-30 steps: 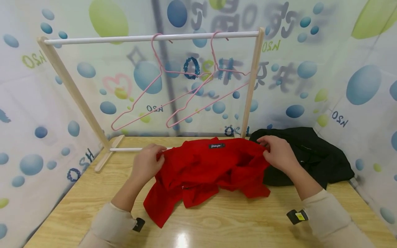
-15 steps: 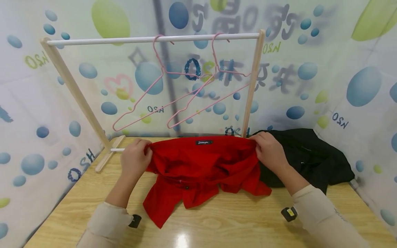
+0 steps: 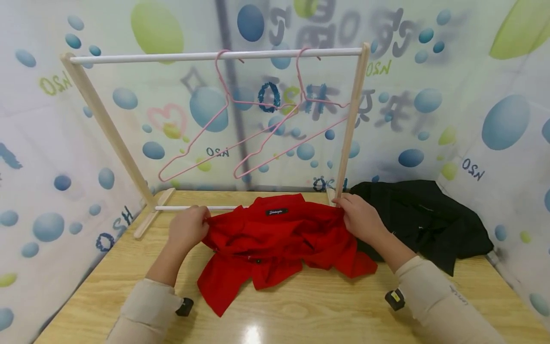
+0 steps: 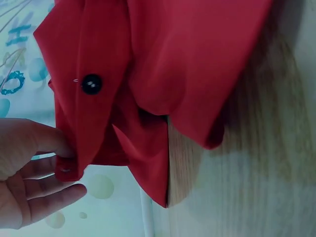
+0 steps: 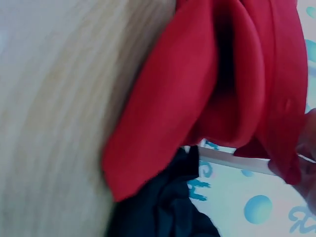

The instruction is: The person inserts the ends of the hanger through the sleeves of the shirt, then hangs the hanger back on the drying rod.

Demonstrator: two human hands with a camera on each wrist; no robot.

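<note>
A red shirt (image 3: 275,239) with a small black label inside its collar lies bunched on the table, its upper edge raised between my hands. My left hand (image 3: 189,227) pinches one upper corner; in the left wrist view the thumb and fingers grip the placket end, below a black button (image 4: 92,84). My right hand (image 3: 361,217) pinches the opposite corner, beside the rack's right post. In the right wrist view a red sleeve (image 5: 163,108) hangs down toward the table, and the right hand shows only partly at the edge.
Behind the shirt stands a clothes rack with a white top rail (image 3: 172,57) and wooden posts. Two pink hangers (image 3: 189,145) hang from it. A black garment (image 3: 425,220) lies on the wooden table (image 3: 326,310) at the right. Patterned cloth walls enclose the table.
Both hands took hold of the shirt's upper corners and spread its edge wide. Since then the right hand has moved left and the edge has lowered and slackened, the collar now folded up.
</note>
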